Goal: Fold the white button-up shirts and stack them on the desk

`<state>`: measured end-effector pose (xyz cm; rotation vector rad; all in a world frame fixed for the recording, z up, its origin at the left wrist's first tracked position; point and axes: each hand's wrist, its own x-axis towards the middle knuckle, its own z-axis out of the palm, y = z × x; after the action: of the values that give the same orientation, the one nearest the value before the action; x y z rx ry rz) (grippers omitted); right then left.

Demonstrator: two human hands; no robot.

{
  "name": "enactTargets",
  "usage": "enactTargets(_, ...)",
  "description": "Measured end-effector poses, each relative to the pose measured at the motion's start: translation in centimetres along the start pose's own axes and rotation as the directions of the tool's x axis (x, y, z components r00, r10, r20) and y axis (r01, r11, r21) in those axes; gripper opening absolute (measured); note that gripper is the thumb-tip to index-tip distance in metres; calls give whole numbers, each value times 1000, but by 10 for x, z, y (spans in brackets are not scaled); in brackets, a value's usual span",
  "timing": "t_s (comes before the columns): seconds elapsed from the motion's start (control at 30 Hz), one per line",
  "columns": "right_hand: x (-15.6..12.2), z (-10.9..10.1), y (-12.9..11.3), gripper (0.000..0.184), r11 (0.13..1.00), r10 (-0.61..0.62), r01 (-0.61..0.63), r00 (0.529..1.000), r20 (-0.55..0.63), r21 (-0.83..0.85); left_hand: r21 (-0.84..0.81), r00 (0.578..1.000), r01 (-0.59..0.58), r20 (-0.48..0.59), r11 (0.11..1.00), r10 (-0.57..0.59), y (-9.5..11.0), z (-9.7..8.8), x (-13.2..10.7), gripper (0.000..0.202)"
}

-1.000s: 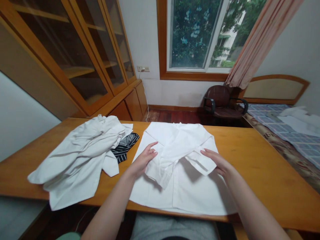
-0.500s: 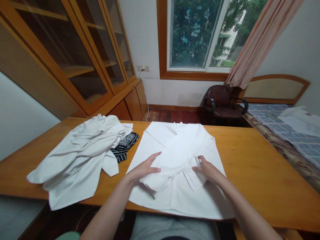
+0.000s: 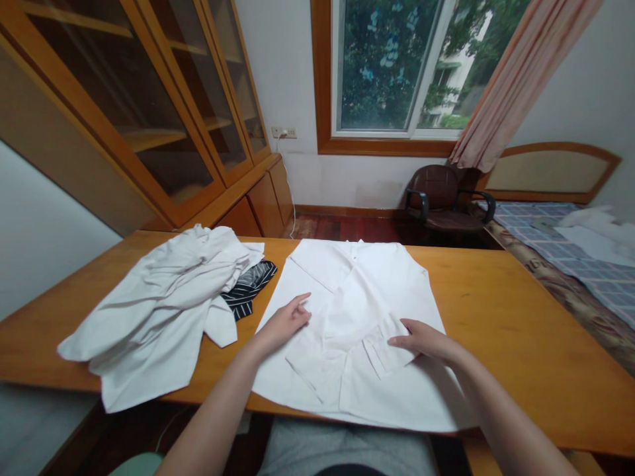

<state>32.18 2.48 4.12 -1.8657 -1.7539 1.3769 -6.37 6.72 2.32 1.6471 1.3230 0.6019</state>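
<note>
One white shirt (image 3: pixel 397 396) lies spread on the wooden table (image 3: pixel 501 324), directly in front of us, with its collar (image 3: pixel 353 251) at the far side and its hem along the near edge. We judge that this alignment puts both halves of the garment within equal reach. The sleeves lie inward over the shirt body; one cuff (image 3: pixel 376 352) rests right of the centre line. A pile of white clothing (image 3: pixel 159 314) sits to our left, with striped cloth (image 3: pixel 249 287) showing at its right side; we take the gap as room to handle the shirt without the fabrics mixing.

Hand pose: we hold both forearms forward and angled inward from the near edge. Our left hand (image 3: pixel 285 324) is over the shirt's left half, released, forefinger extended and the other fingers loosely curled; contact with the cloth cannot be confirmed. Our right hand (image 3: pixel 424 339) is at the cuff, thumb and forefinger pointing inward, probably to steady it. We cannot tell whether these digits grip the fabric or merely rest on it.
</note>
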Motion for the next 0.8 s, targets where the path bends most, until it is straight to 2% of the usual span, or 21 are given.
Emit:
enactTargets(0.07,5,-3,3,34,978,44,-56,997,-61,-200,208,982,-41,-170,977,77,-4,-9,8,49)
enactTargets(0.1,8,-5,5,32,957,55,-76,995,-84,-279,331,969,-38,-219,943,116,-7,-13,12,46)
enactTargets(0.2,16,-15,10,19,907,56,-115,986,-155,-406,601,951,55,-275,797,143,-18,-21,16,45)
enactTargets(0.3,19,-22,14,9,907,66,-123,986,-154,-402,676,927,202,-366,708,85,-28,-24,14,49)
enactTargets(0.37,19,-24,16,7,917,61,-114,987,-147,-382,670,916,273,-400,691,26,-31,-26,13,53)
enactTargets(0.47,18,-22,16,6,927,38,-96,985,-166,-362,618,927,288,-372,732,-50,-34,-29,14,58)
enactTargets(0.57,19,-17,15,9,934,12,-79,982,-189,-349,584,950,232,-308,778,-52,-38,-32,15,56)
enactTargets(0.63,21,-14,15,11,940,15,-78,982,-190,-333,591,960,219,-273,777,-63,-40,-36,13,55)
enactTargets(0.73,22,-10,15,11,943,-6,-53,984,-177,-328,649,967,247,-218,719,-135,-36,-45,4,57)
enactTargets(0.8,22,-10,14,11,941,-39,-22,984,-172,-338,718,958,284,-242,636,-155,-29,-50,-3,58)
